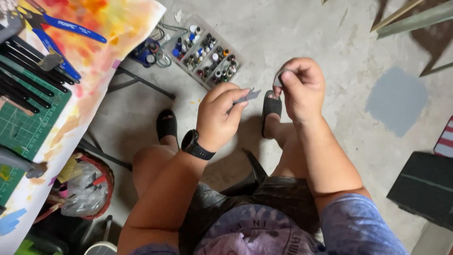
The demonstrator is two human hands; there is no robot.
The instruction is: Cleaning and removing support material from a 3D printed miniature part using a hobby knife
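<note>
Your left hand [221, 115], with a black watch [196, 145] on its wrist, is closed in a pinch around a small flat grey piece [249, 96] that pokes out toward 2 o'clock from the fingertips. Your right hand [302, 89], just beside it at 3 o'clock, is curled shut with thumb and forefinger pinching a second small grey bit [278, 78] at its 10 o'clock edge; what that bit is, you cannot tell from here. Both hands hang above your knees and sandalled feet on the concrete floor [339, 52]. At 11 o'clock from your left hand a clear compartment box [204, 51] of small bottles lies on the floor. Far to 9 o'clock, the table [101, 61] with its paint-stained cover carries a green cutting mat [28, 127] and blue-handled pliers [61, 28].
</note>
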